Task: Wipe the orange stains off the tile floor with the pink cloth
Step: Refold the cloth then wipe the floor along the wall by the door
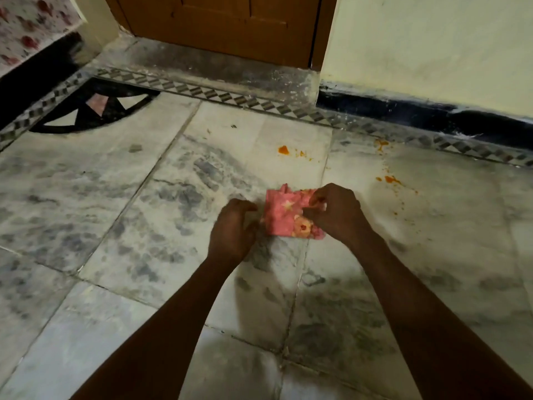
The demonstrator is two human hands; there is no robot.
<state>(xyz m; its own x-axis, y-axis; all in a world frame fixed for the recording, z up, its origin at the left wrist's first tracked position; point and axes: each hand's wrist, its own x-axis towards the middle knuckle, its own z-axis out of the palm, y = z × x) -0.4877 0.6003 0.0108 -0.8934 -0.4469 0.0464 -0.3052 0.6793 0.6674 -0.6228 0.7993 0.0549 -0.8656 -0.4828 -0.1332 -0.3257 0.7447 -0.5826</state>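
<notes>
A folded pink cloth with pale star and orange prints lies on the grey-veined tile floor. My right hand pinches the cloth's right top edge with its fingers. My left hand curls at the cloth's left edge; whether it grips the fabric is hidden. An orange stain with small specks beside it sits on the tile beyond the cloth. Another orange stain lies to the right. A thinner orange smear marks the floor near the patterned border.
A brown wooden door stands straight ahead behind a dusty threshold. A pale wall with a dark skirting runs along the right. A checkered border strip crosses the floor, and a black fan-shaped inlay and floral fabric sit at the left.
</notes>
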